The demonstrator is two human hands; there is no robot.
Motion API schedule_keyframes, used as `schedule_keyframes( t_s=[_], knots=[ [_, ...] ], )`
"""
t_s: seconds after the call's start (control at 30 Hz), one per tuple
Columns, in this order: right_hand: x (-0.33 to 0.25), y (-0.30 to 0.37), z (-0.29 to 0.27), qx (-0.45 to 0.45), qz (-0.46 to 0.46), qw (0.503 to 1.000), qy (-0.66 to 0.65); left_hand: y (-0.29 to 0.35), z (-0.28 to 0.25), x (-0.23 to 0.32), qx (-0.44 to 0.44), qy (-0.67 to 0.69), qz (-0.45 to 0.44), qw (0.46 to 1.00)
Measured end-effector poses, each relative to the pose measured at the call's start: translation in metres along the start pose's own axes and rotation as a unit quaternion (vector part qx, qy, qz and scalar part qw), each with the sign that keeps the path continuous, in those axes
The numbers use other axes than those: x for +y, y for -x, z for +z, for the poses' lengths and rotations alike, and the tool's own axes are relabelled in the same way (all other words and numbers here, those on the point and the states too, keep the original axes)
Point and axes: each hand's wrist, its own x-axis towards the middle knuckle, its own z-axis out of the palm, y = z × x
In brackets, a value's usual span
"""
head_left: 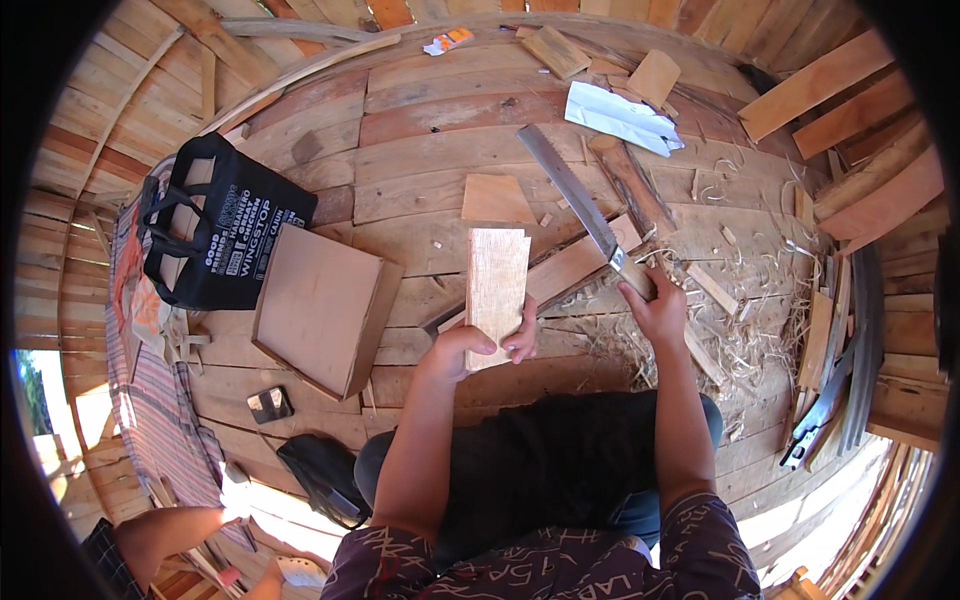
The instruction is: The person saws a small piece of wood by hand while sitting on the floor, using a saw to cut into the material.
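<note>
My left hand (456, 352) is closed around the lower end of a short, pale wooden board (497, 285), held upright in front of me. Its thumb lies across the near face and the fingers wrap the right edge. In my right hand (662, 312) is a hand saw (572, 188), gripped by its handle. The toothed blade points up and to the left, away from me, and is apart from the board. Behind the board, a longer plank (585, 265) lies slantwise on the floor, partly hidden by the board. A wedge-shaped wood piece (497, 198) rests just beyond.
Wood shavings (620, 345) and offcuts cover the floor at right. A cardboard box (318, 305) and black bag (235, 225) stand at left, near a phone (269, 404). Another saw (815, 420) lies far right. Another person's arm (175, 532) shows lower left.
</note>
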Motion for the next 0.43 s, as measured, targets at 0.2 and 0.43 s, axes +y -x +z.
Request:
schedule_keyframes(
  t_s=[0.2,0.43],
  knots=[
    [0.001,0.001,0.003,-0.005,-0.016,1.0,-0.023,-0.009,-0.009,-0.017,0.175,-0.302,0.038,0.936],
    [0.0,0.001,0.005,-0.026,-0.01,0.999,-0.021,-0.015,-0.022,-0.022,0.357,-0.593,0.044,0.72]
  ],
)
